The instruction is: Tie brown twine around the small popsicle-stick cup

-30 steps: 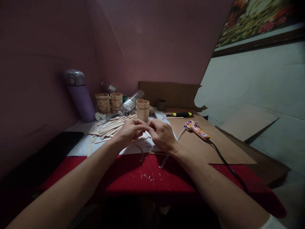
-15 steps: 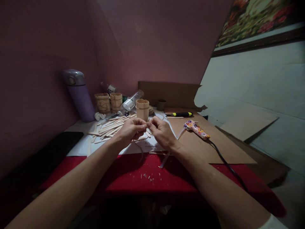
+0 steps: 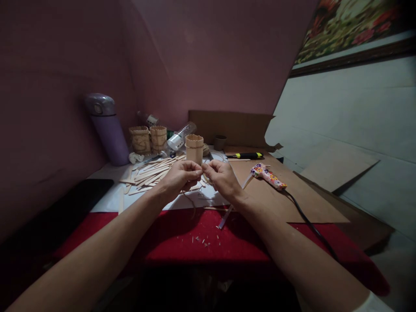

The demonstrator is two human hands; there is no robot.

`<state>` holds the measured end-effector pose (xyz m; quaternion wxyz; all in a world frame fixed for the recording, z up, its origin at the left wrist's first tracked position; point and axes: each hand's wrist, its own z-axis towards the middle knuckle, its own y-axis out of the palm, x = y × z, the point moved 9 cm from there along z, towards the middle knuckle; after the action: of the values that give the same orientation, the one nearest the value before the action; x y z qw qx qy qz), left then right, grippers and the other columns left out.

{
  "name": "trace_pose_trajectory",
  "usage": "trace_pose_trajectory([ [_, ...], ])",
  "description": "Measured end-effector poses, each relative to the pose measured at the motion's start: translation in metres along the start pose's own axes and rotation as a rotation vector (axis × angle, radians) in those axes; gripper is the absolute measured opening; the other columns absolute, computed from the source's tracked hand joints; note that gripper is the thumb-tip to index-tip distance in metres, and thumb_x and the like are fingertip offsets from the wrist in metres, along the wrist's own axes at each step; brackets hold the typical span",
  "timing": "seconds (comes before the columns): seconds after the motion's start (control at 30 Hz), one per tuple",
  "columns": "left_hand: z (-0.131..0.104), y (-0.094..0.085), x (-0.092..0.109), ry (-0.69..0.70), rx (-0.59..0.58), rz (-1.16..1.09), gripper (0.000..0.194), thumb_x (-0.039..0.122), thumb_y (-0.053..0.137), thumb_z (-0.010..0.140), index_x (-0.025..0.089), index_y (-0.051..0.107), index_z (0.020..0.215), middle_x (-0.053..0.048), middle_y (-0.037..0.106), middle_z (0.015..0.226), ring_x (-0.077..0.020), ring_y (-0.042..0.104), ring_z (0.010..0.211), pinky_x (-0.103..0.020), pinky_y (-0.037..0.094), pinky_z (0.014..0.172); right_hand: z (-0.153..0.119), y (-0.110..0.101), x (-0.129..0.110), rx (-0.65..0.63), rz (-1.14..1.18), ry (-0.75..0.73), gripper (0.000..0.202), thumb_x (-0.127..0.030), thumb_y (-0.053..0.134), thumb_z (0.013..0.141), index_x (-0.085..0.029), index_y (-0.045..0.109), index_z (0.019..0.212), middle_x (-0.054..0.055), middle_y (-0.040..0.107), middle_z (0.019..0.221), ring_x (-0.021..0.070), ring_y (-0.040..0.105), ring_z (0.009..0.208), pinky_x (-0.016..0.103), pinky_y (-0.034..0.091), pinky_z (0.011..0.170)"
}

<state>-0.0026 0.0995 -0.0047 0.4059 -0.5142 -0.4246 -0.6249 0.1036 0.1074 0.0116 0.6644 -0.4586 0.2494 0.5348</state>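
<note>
My left hand (image 3: 183,175) pinches a thin piece of twine (image 3: 189,198) between thumb and fingers, and one end of it dangles below. Fingertip to fingertip with it, my right hand (image 3: 221,177) is closed in a pinch too; a strand of the twine shows beside its fingers. What lies exactly between the fingertips is mostly hidden. Just behind the hands stands a small cup made of wooden sticks (image 3: 194,149), with a band of twine around its upper part. A ball of twine (image 3: 206,150) sits partly hidden behind that cup.
Loose wooden sticks (image 3: 152,173) lie on white paper to the left. Two twine-wrapped stick cups (image 3: 140,141), a plastic bottle (image 3: 182,136) and a purple flask (image 3: 108,134) stand behind. On cardboard (image 3: 305,203) at right are a flowered glue gun (image 3: 268,177) and a black-yellow cutter (image 3: 248,155).
My fingertips have drawn slightly apart, the right hand turning a little, and a strand of twine now shows beside the right fingers. The things on the table stay put.
</note>
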Motion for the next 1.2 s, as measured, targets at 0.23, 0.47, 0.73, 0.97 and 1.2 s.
trace_pose_trajectory([
  [0.23, 0.000, 0.000, -0.001, -0.011, 0.001, 0.013, 0.021, 0.024, 0.073, 0.064, 0.013, 0.056, 0.065, 0.003, 0.049, 0.048, -0.0033, 0.035, 0.036, -0.017, 0.017, 0.033, -0.004, 0.013, 0.009, -0.116, 0.252, 0.163, 0.035, -0.049, 0.054, 0.078, -0.019, 0.044, 0.062, -0.006, 0.041, 0.048, 0.0064, 0.035, 0.038, 0.020, 0.027, 0.036],
  [0.47, -0.001, 0.002, 0.000, -0.008, -0.011, 0.008, 0.020, 0.024, 0.072, 0.065, 0.013, 0.056, 0.064, 0.003, 0.049, 0.047, -0.0030, 0.035, 0.036, -0.017, 0.017, 0.034, -0.010, 0.024, 0.010, -0.246, 0.546, 0.331, 0.037, -0.041, 0.062, 0.073, -0.019, 0.037, 0.055, -0.008, 0.033, 0.046, 0.0038, 0.025, 0.038, 0.018, 0.021, 0.035],
  [0.73, -0.001, 0.000, 0.000, -0.018, 0.022, 0.005, 0.019, 0.022, 0.072, 0.064, 0.012, 0.055, 0.064, 0.003, 0.050, 0.048, -0.0036, 0.037, 0.037, -0.017, 0.018, 0.034, -0.013, 0.026, 0.011, -0.261, 0.664, 0.401, 0.027, -0.032, 0.064, 0.070, -0.017, 0.043, 0.061, -0.008, 0.031, 0.049, 0.0034, 0.023, 0.040, 0.018, 0.016, 0.037],
  [0.97, -0.002, 0.001, 0.000, -0.013, 0.019, 0.019, 0.017, 0.020, 0.070, 0.064, 0.012, 0.055, 0.066, 0.002, 0.050, 0.050, -0.0035, 0.037, 0.038, -0.016, 0.019, 0.034, -0.015, 0.029, 0.017, -0.270, 0.722, 0.479, 0.019, -0.025, 0.061, 0.074, -0.015, 0.047, 0.066, -0.006, 0.040, 0.053, 0.0037, 0.027, 0.042, 0.017, 0.017, 0.038],
  [1.2, -0.001, 0.001, 0.002, 0.038, -0.001, 0.093, 0.019, 0.026, 0.069, 0.068, 0.012, 0.055, 0.067, 0.004, 0.047, 0.047, -0.0031, 0.035, 0.038, -0.016, 0.019, 0.035, -0.018, 0.036, 0.021, -0.304, 0.831, 0.560, 0.020, -0.023, 0.051, 0.085, -0.015, 0.046, 0.067, -0.005, 0.040, 0.053, 0.0040, 0.030, 0.042, 0.015, 0.021, 0.038],
])
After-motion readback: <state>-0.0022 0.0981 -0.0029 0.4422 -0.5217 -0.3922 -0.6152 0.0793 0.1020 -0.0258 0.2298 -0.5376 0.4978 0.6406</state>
